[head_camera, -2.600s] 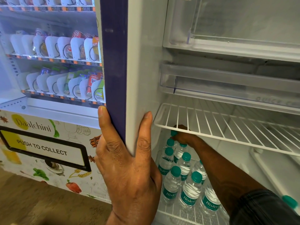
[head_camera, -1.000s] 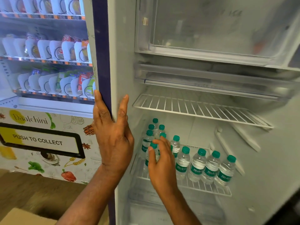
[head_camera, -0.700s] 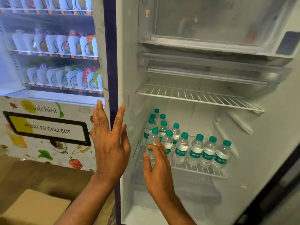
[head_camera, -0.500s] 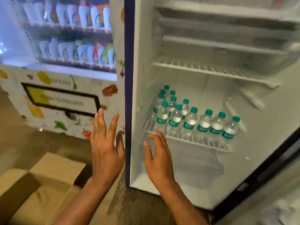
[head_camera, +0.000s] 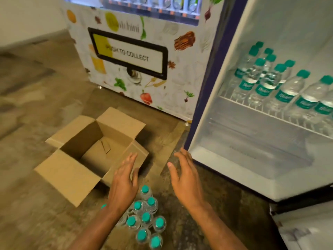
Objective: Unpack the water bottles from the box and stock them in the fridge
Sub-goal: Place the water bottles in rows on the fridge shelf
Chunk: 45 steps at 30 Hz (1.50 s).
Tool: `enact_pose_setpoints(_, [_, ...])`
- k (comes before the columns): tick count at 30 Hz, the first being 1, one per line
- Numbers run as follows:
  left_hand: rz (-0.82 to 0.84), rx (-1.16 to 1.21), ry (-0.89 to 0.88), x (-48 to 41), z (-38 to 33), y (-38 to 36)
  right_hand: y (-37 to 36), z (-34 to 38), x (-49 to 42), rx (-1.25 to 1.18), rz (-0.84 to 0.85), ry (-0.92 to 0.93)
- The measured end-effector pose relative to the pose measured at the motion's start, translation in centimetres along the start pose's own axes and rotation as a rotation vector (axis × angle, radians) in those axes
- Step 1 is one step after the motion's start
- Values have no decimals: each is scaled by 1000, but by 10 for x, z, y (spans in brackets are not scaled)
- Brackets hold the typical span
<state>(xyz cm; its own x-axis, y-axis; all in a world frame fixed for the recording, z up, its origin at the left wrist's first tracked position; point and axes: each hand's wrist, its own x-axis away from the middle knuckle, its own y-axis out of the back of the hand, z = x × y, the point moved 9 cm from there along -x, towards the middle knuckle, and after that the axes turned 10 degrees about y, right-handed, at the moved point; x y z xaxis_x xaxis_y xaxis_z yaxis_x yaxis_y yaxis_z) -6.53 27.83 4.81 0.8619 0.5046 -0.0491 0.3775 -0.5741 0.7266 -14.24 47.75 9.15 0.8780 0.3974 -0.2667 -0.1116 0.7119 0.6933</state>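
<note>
Presently, left hand point(head_camera: 124, 183) and right hand point(head_camera: 187, 183) hover over the floor's water bottles point(head_camera: 146, 217), fingers point(head_camera: 130, 160) spread, open box point(head_camera: 79, 141) just beside those bottles.

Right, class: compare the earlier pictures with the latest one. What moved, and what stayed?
The left hand let go of the fridge and the right hand drew back from the shelf; both dropped, open, toward the floor bottles beside the box. The shelved bottles stayed in their rows.
</note>
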Motion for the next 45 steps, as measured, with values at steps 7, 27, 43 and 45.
enact_pose_setpoints(7, [328,-87,131,10,73,-58,-93,-21,28,-41,272,-35])
enact_pose_setpoints(27, [508,-281,179,-14,124,-150,-220,-100,91,-43,609,-368])
enact_pose_setpoints(43, [477,-88,300,-26,126,-163,-218,-135,89,-302,345,-592])
enact_pose_setpoints(45, [428,-69,281,-28,111,-156,-206,-144,82,-399,277,-628])
